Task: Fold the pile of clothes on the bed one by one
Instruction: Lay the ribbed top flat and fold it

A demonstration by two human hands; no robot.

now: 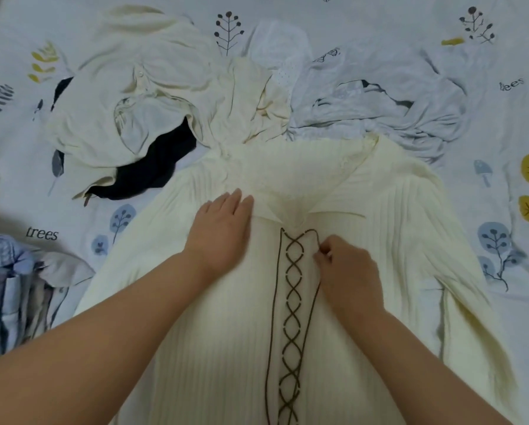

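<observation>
**Cream ribbed sweater, brown lacing down the front**

Sweater (226,332) spread flat on bed (502,194), collar away. Left hand (220,228) flat, fingers straight, pressing beside collar. Right hand (349,271) pinching lace (292,302) near its top. Unfolded pile (152,96) just beyond collar, touching it. Blue clothes (8,289) at far left.

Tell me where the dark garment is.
In the head view, the dark garment lies upper left on the bed, partly under a cream shirt, just beyond the ribbed sweater.
</observation>
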